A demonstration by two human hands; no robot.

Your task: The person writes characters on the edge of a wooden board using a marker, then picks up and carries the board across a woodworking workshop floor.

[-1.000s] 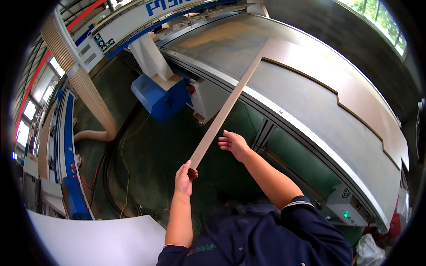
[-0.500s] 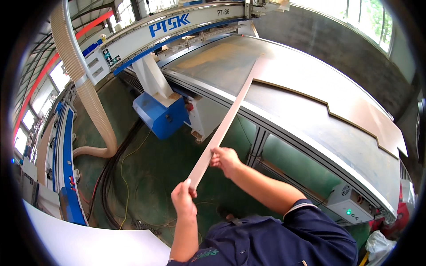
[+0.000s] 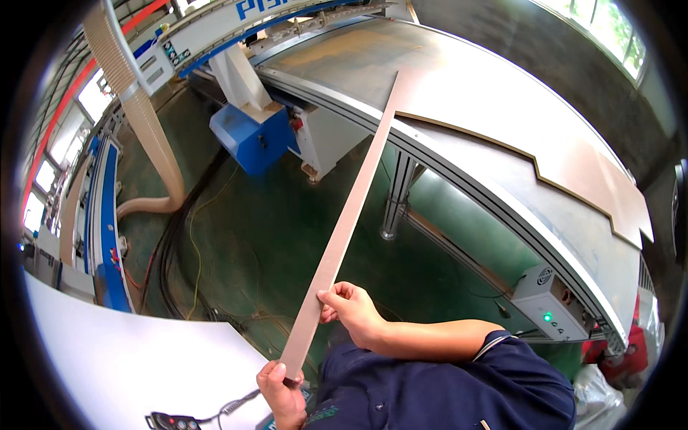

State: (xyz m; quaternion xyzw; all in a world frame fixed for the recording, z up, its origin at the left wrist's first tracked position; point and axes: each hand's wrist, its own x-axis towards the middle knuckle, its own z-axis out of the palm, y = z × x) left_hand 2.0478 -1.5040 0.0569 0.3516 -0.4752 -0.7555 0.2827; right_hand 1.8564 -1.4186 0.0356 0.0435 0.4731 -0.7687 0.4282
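Note:
A long, narrow, pinkish-brown board strip (image 3: 342, 236) slants from my body up to the machine table. Its near end is in my left hand (image 3: 282, 393), with the thumb on top and the fingers curled around the end. Further along, my right hand (image 3: 351, 312) pinches the strip's right edge between thumb and fingers. The far end reaches over the table's edge, beside a stepped board panel (image 3: 516, 136) of the same colour. Whether strip and panel are joined there I cannot tell.
The metal-topped machine table (image 3: 473, 172) stands ahead and right, below a gantry (image 3: 215, 36). A ribbed hose (image 3: 147, 136) and a blue housing (image 3: 251, 136) are left of it. Cables lie on the green floor. A remote control (image 3: 172, 421) rests on a white surface (image 3: 129, 358) at lower left.
Both hands have drawn the strip toward my body, down and slightly left. Its far end has come back a little on the table. My view has tilted downward, bringing the remote control in.

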